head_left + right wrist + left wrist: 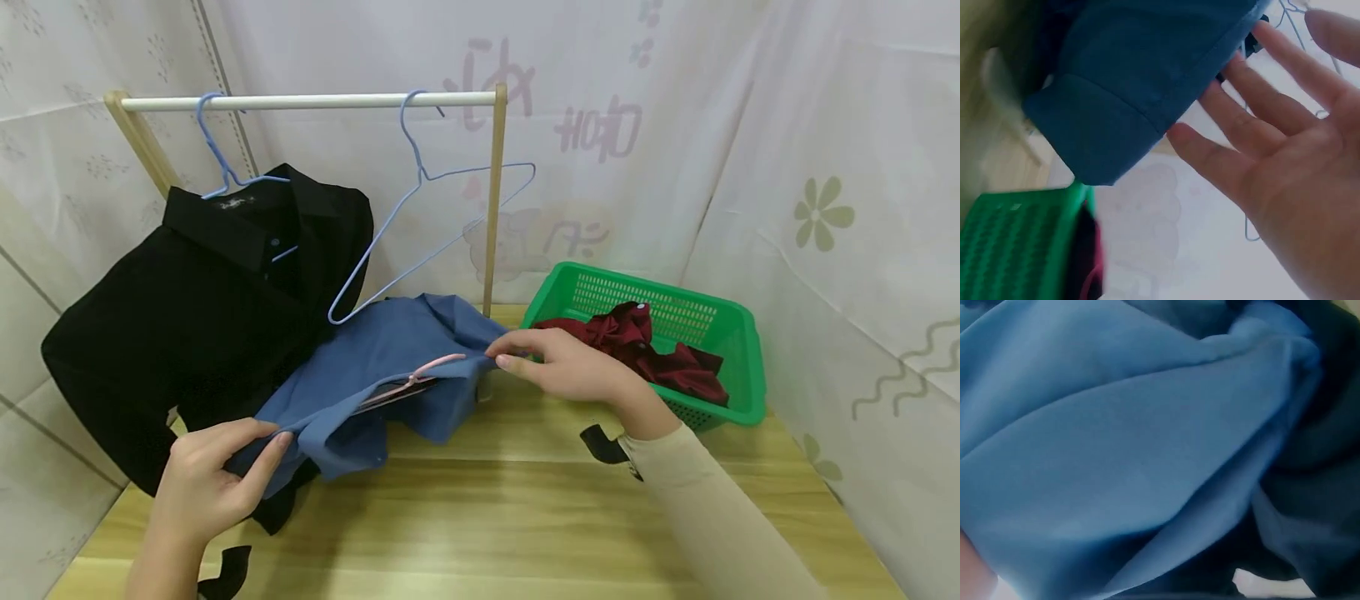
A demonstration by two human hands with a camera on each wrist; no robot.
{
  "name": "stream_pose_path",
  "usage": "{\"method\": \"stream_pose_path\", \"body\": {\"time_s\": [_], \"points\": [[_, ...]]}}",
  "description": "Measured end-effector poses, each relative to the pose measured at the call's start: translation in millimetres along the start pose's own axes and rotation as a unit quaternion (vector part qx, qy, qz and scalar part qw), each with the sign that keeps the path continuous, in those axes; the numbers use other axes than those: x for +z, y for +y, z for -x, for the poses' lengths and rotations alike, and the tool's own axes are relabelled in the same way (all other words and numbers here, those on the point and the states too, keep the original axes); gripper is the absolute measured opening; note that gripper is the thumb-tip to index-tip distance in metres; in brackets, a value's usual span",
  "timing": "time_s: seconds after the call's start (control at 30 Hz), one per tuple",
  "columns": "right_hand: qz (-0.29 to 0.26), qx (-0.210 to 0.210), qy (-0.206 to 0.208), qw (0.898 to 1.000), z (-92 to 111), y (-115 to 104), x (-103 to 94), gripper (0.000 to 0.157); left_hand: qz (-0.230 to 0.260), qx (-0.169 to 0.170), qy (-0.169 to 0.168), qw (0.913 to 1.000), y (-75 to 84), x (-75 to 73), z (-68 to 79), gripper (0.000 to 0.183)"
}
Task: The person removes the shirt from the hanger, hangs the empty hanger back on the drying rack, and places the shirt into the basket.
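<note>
A blue shirt (375, 350) is spread between my two hands, its near edge lifted into a long opening. A pink hanger (431, 364) shows within that opening, most of it hidden by the cloth. My left hand (213, 475) pinches the shirt's left end between thumb and forefinger; blue cloth (1116, 444) fills the left wrist view. At the right end is my right hand (566, 367). In the right wrist view its fingers (1241, 125) are extended, tips touching the cloth's edge, and the thumb (1338, 34) stands apart from the cloth.
Behind the blue shirt, a black shirt (187, 292) hangs on a blue hanger (217, 158) from a rack's white rail (315, 101). A bare blue hanger (420, 167) hangs farther right. A green basket (742, 358) holds dark red clothing (637, 342) on the wooden table (480, 525).
</note>
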State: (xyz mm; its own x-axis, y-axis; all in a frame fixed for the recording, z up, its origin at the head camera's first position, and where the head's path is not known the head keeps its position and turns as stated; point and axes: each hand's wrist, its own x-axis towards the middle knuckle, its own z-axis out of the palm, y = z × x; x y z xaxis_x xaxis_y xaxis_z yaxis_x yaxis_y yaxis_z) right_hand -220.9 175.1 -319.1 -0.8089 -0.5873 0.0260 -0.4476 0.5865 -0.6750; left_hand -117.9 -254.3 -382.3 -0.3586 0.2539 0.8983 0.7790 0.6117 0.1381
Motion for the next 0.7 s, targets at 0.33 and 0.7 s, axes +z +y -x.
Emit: {"method": "stream_pose_path", "body": {"time_s": [0.33, 0.7], "points": [[0.031, -0.051, 0.171, 0.984, 72, 7, 15.3, 0.012, 0.056, 0.017, -0.014, 0.9982, 14.2, 26.5, -29.4, 0.044], [0.089, -0.026, 0.316, 0.944, 116, -1, 7.5, 0.012, 0.117, -0.004, -0.054, 0.9916, 30.5, 61.8, -59.6, 0.007]]}}
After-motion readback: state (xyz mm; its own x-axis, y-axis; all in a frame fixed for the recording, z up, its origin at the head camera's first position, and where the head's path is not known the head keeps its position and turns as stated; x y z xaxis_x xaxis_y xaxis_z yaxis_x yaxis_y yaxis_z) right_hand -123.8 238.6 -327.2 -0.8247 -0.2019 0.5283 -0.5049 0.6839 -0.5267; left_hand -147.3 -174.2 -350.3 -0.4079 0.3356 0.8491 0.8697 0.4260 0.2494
